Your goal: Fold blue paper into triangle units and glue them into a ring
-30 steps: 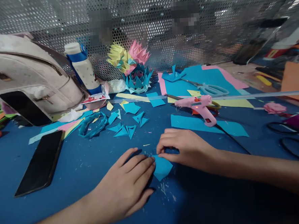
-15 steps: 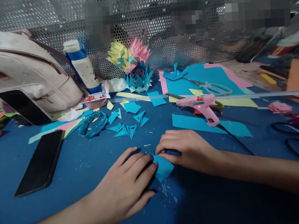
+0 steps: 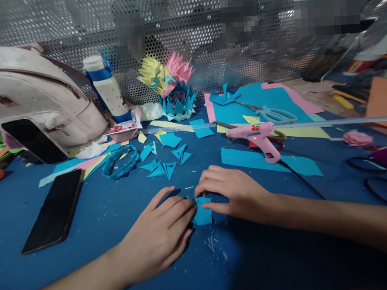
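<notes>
A small piece of blue paper lies on the blue tabletop between my two hands. My left hand presses its fingertips on the paper's left edge. At the upper and right edges, my right hand has its curled fingers and thumb on the same piece. Several folded blue paper points lie just beyond my hands, near a ring of blue paper. Past my right hand a pink glue gun rests on a strip of blue paper.
A phone lies at the left, and another phone leans on a pale backpack. Behind stand a bottle and a folded-paper model. Scissors lie on paper sheets. The glue gun's black cord runs beside my right arm.
The small blue paper has turned and shifted slightly left. My right hand has moved left with its thumb lower on the paper, and my left thumb has drawn in.
</notes>
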`<move>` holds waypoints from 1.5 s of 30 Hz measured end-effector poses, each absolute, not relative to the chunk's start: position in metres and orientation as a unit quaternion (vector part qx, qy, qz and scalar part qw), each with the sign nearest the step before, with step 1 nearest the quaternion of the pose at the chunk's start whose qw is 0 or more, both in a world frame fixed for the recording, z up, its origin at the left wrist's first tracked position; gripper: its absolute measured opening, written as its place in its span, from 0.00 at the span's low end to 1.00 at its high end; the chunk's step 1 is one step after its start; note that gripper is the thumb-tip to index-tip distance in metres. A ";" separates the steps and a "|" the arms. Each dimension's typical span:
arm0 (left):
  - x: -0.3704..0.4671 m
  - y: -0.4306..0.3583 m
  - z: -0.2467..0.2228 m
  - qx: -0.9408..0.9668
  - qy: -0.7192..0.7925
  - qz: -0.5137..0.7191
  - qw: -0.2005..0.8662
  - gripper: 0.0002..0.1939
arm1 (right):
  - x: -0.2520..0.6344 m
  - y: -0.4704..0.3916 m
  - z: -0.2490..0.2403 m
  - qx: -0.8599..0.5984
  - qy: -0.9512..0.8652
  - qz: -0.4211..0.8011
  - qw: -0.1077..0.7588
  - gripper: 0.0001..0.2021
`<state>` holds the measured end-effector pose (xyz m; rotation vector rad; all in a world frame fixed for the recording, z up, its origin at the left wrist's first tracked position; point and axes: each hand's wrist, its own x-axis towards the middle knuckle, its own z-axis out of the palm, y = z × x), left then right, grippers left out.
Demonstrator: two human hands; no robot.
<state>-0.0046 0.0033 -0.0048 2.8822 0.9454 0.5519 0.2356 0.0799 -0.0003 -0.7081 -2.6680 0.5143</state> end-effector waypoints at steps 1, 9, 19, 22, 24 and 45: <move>-0.005 0.003 -0.004 0.936 0.300 0.178 0.035 0.18 | 0.235 0.080 -0.001 -0.243 -0.939 0.183 0.161 0.04; -0.005 0.004 -0.006 0.930 0.312 0.192 0.037 0.18 | 0.229 0.082 0.001 -0.221 -0.951 0.168 0.139 0.05; -0.003 0.000 -0.009 0.939 0.260 0.222 -0.027 0.14 | 0.226 0.073 0.008 -0.246 -0.940 0.194 0.132 0.04; -0.001 -0.004 -0.011 0.943 0.239 0.217 -0.079 0.14 | 0.228 0.071 0.011 -0.273 -0.930 0.216 0.114 0.05; 0.000 -0.006 -0.012 0.943 0.235 0.209 -0.108 0.14 | 0.229 0.072 0.010 -0.275 -0.932 0.209 0.112 0.03; -0.002 -0.010 -0.019 0.931 0.274 0.218 -0.109 0.15 | 0.236 0.086 0.005 -0.059 -0.986 -0.044 0.152 0.15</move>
